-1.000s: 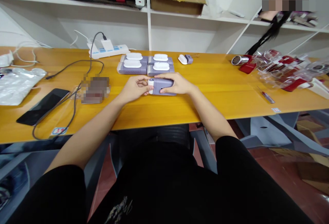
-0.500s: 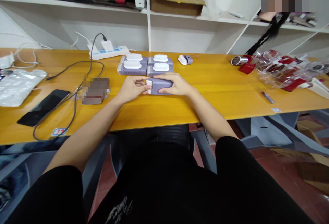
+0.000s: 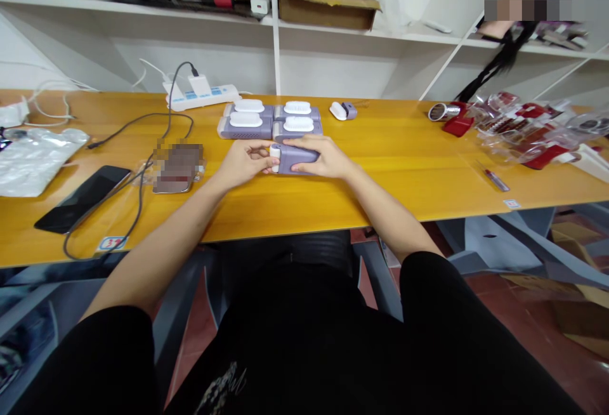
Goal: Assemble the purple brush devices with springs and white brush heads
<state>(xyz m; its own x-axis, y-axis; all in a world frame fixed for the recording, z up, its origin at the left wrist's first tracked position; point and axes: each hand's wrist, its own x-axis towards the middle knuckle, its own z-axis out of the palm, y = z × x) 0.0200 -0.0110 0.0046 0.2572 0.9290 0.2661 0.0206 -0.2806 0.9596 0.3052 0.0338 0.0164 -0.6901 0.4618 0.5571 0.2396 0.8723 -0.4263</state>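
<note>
A purple device (image 3: 295,158) lies on its side on the wooden table, its white end piece (image 3: 275,157) pointing left. My right hand (image 3: 328,156) wraps round the purple body from the right, fingers along its far side and thumb on the near side. The fingers of my left hand (image 3: 247,162) pinch the white end piece. Just beyond my hands, several purple devices (image 3: 247,128) stand in a block, with white oval pieces (image 3: 299,124) on top. Farther right is a small purple and white part (image 3: 349,110).
On the left lie a black phone (image 3: 83,199), another phone (image 3: 178,167), a dark cable (image 3: 139,202) and a plastic bag (image 3: 35,161). A power strip (image 3: 204,99) stands at the back. Red and clear parts (image 3: 528,123) and a small tube (image 3: 496,179) are at the right.
The white end piece sits slightly closer to the purple body, and the device has shifted a little left with my hands. Both hands keep their hold.
</note>
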